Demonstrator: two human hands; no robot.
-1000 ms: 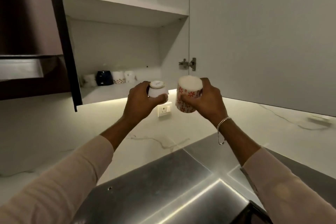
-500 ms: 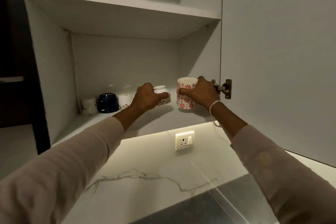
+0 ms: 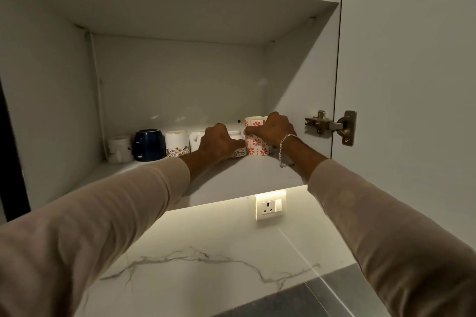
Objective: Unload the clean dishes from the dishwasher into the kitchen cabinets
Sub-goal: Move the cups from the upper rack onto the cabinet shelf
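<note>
Both cups had gone further back since the earlier frame: I saw the red-flowered cup (image 3: 255, 141) standing on the cabinet shelf (image 3: 244, 177) at centre frame, my right hand (image 3: 273, 128) curled round it. Just beside it, my left hand (image 3: 219, 144) gripped the small white cup (image 3: 239, 153). Left of them, a dark blue mug (image 3: 149, 145) stood among pale cups.

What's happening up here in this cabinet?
A person is placing cups on the lower shelf of an open white cabinet. The right hand grips a white cup with red flowers; the left hand holds a smaller white patterned cup beside it. Both seem to rest on the shelf, right of a dark blue mug.
</note>
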